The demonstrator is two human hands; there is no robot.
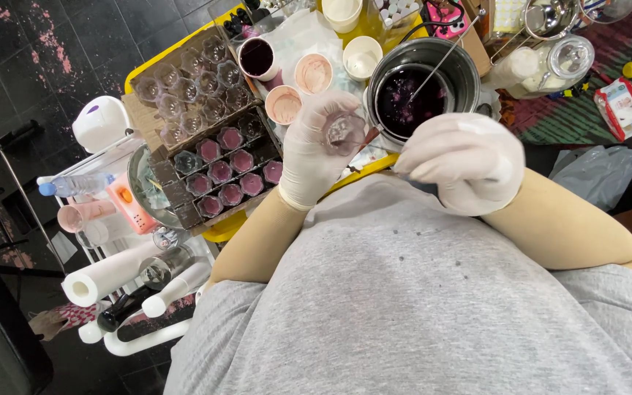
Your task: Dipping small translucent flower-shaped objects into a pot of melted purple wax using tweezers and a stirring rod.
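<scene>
Gloved right hand (462, 162) closes its grip on a thin dark tool; left hand (321, 146) holds a small clear glass cup (344, 132), which could slip from smooth gloves.

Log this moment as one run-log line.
left hand: holds small clear cup | right hand: grips thin tool | metal pot: dark purple liquid, behind hands

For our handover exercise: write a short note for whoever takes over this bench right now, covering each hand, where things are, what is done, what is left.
Left hand, gloved, holds a small clear cup, empty as far as can be seen.
Right hand, gloved, grips a thin tool; its tip is hidden.
Metal pot of dark purple liquid sits just beyond.
Done: the near tray holds mostly pink-filled cups.
Left: the far tray's cups look empty.
</scene>
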